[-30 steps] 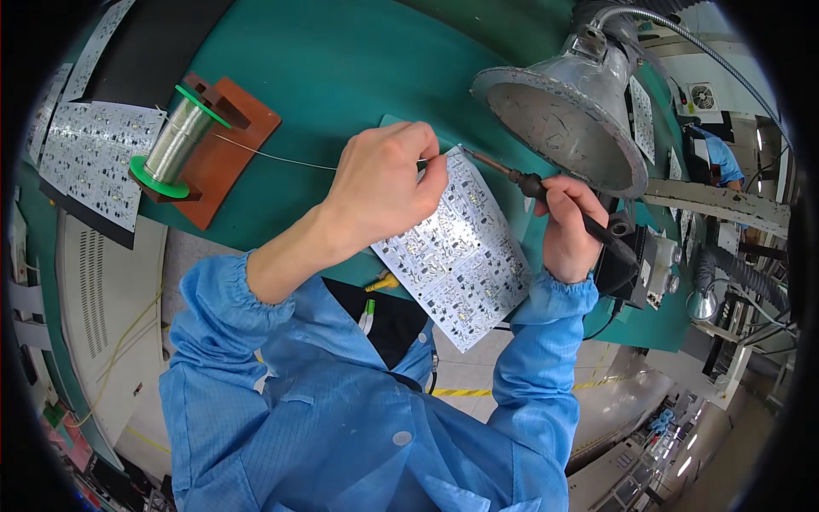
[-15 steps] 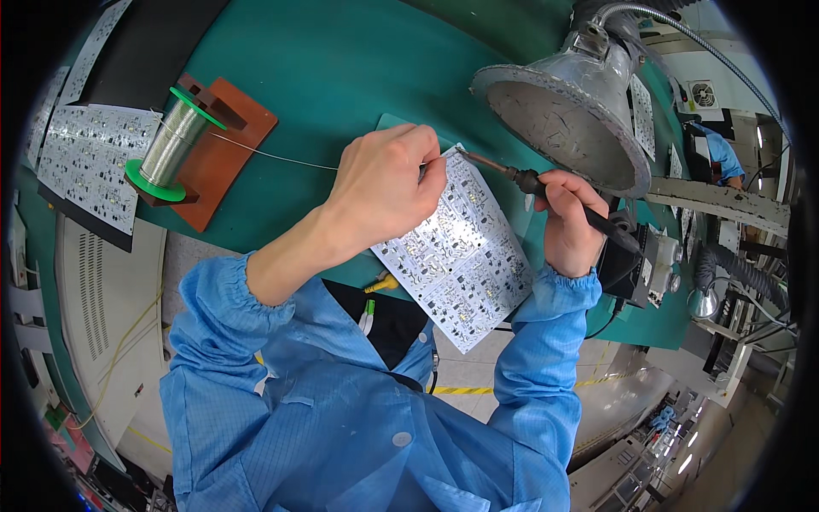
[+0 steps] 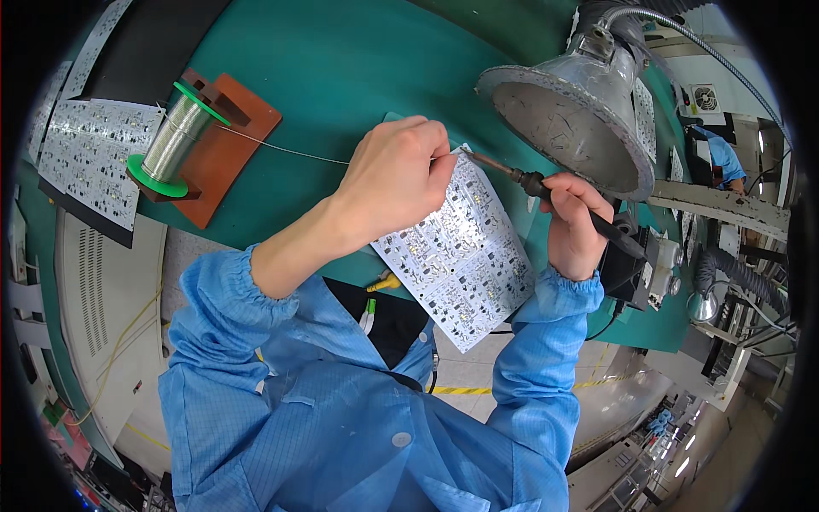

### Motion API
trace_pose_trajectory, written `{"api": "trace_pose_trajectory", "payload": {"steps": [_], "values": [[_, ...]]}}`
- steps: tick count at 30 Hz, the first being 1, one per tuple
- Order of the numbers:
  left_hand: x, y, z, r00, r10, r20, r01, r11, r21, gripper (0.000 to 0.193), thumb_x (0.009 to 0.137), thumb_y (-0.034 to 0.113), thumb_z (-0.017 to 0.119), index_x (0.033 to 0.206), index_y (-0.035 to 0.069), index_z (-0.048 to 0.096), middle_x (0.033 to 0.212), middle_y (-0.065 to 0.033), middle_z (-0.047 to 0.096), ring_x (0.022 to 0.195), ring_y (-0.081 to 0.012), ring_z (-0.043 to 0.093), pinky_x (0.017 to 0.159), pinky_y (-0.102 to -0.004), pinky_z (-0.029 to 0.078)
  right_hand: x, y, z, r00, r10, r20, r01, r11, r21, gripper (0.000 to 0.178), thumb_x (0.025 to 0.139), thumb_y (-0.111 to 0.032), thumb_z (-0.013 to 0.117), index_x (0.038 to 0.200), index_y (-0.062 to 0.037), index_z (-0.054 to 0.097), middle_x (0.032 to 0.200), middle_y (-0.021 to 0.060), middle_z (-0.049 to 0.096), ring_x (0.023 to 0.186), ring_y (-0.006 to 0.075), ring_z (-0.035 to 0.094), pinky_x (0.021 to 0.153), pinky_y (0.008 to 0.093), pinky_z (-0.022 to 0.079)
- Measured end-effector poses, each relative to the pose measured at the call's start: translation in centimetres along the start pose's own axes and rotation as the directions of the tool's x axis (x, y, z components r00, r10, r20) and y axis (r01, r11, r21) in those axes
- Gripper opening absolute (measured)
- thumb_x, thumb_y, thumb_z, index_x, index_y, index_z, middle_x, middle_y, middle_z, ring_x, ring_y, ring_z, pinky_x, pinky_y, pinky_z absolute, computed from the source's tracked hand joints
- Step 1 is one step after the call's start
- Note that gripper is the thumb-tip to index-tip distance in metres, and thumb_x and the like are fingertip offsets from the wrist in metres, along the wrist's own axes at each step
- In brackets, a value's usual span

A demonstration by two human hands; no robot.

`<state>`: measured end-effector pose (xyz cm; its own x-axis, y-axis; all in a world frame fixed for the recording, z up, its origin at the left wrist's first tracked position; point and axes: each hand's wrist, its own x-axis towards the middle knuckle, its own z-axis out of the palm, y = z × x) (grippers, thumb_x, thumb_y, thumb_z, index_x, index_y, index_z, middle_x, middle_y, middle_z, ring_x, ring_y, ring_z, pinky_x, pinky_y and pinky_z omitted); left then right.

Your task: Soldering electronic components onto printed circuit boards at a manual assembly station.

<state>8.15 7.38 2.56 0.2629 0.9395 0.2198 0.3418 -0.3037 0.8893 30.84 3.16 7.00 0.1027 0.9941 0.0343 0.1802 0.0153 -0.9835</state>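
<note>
My left hand (image 3: 397,177) is closed in a pinch on solder wire (image 3: 290,152) above the upper left part of a white circuit board panel (image 3: 465,264). That wire runs left to a spool (image 3: 175,141) with green flanges on a reddish-brown stand (image 3: 239,128). In my right hand (image 3: 577,224) is a soldering iron (image 3: 533,183) with a black handle. Its tip points left and meets the board's top corner, close to my left fingers. Whether wire and tip touch cannot be made out. Small dark components cover the panel, which reaches past the bench's near edge.
A grey metal fume hood (image 3: 567,128) hangs low just beyond my right hand. More board panels (image 3: 98,158) lie on black sheets at the left of the green bench (image 3: 341,60). A black box (image 3: 631,269) stands at the right. Another person in blue (image 3: 723,158) is farther right.
My left hand has shifted slightly right and the wire between it and the spool sags a little differently. The iron's tip has moved very slightly right, still at the board's top corner.
</note>
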Motion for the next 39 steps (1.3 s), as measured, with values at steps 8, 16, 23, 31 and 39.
{"api": "trace_pose_trajectory", "payload": {"steps": [8,16,23,31,39], "values": [[0.3,0.2,-0.1,0.999,-0.033,0.032,0.033,0.999,-0.007,0.013,0.078,0.008,0.063,0.07,-0.002,0.056,0.07,-0.0153,0.057,0.065,-0.0339,0.057,0.061,-0.0422,0.045,-0.2,-0.2,0.3,1.0,-0.013,-0.02,0.013,1.0,-0.019,0.024,0.078,-0.012,0.059,0.091,0.0066,0.066,0.084,0.0115,0.063,0.071,0.0185,0.053,0.068,0.0298,0.042],[0.7,-0.1,-0.1,0.998,-0.006,-0.063,0.002,0.999,-0.051,0.019,0.079,0.011,0.061,0.067,-0.003,0.058,0.062,-0.016,0.056,0.057,-0.0349,0.056,0.057,-0.0436,0.045,-0.8,-0.4,-0.1,0.996,-0.076,-0.039,0.077,0.997,0.008,0.022,0.079,-0.01,0.058,0.092,0.0065,0.066,0.091,0.0123,0.062,0.073,0.0185,0.054,0.069,0.029,0.043],[2.2,-0.4,-1.1,0.974,-0.128,0.185,0.123,0.992,0.036,0.017,0.08,0.009,0.06,0.088,-0.006,0.065,0.065,-0.0116,0.063,0.057,-0.0186,0.058,0.052,-0.0326,0.043,-3.6,-0.4,1.1,0.959,-0.24,-0.15,0.217,0.964,-0.153,0.03,0.089,-0.018,0.054,0.106,0.006,0.061,0.094,0.0144,0.062,0.078,0.0195,0.058,0.074,0.0302,0.045],[2.5,0.6,-1.4,0.823,-0.257,0.507,0.379,0.913,-0.153,0.025,0.081,0.01,0.057,0.099,-0.007,0.062,0.084,-0.0137,0.067,0.076,-0.0187,0.063,0.067,-0.0317,0.049,-6.2,3.1,1.9,0.902,-0.428,-0.057,0.4,0.878,-0.263,0.05,0.092,-0.041,0.054,0.111,0.005,0.055,0.102,0.0179,0.056,0.089,0.0263,0.059,0.085,0.0377,0.045],[1.3,-1.2,0.0,0.841,-0.164,0.516,0.486,0.648,-0.586,0.023,0.081,0.003,0.059,0.102,-0.007,0.06,0.093,-0.0097,0.064,0.084,-0.0137,0.061,0.074,-0.0267,0.048,-7.0,1.3,1.7,0.883,-0.455,-0.118,0.44,0.888,-0.134,0.044,0.091,-0.035,0.056,0.113,0.0037,0.054,0.103,0.0193,0.057,0.088,0.0267,0.059,0.084,0.0392,0.044]]}}
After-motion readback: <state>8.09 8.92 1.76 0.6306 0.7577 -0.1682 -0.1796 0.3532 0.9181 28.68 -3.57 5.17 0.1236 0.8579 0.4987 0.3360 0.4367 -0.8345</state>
